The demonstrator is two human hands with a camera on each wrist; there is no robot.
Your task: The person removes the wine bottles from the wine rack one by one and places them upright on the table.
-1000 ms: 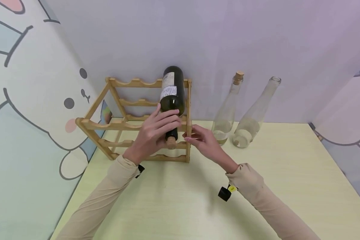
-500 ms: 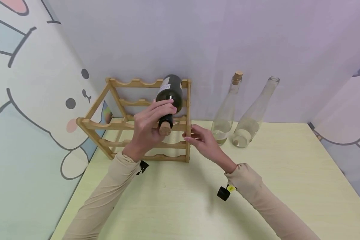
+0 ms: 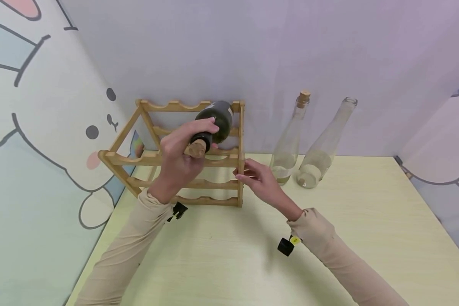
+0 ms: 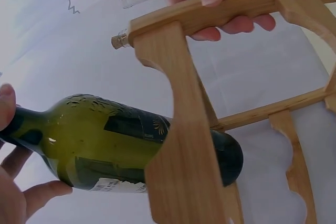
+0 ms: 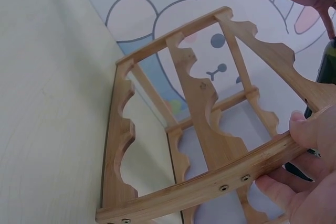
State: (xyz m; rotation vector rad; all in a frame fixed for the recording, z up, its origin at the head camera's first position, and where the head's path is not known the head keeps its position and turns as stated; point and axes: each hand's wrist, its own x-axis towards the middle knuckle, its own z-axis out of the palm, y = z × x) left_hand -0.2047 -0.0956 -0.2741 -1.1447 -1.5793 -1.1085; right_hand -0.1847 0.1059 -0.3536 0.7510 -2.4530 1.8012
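Note:
My left hand (image 3: 179, 157) grips a dark green wine bottle (image 3: 222, 121) round its neck, the cork (image 3: 197, 148) pointing toward me. The bottle lies tilted at the right end of a wooden wine rack (image 3: 145, 159), its base toward the wall. In the left wrist view the bottle (image 4: 100, 140) passes behind a scalloped rail (image 4: 181, 145), which hides part of its body. My right hand (image 3: 262, 182) holds the rack's right side; the right wrist view shows thumb and fingers round the side bar (image 5: 184, 188).
Right of the rack stand two clear glass bottles, one corked (image 3: 288, 144) and one without a stopper (image 3: 321, 153). A pale wall (image 3: 252, 51) rises close behind the rack. Cartoon-printed panels (image 3: 61, 127) flank the light wooden table (image 3: 229, 255).
My left hand has raised the bottle's neck and swung it up and left, so the bottle tilts more, its base drawn down from the wall. The right hand and rack stay put.

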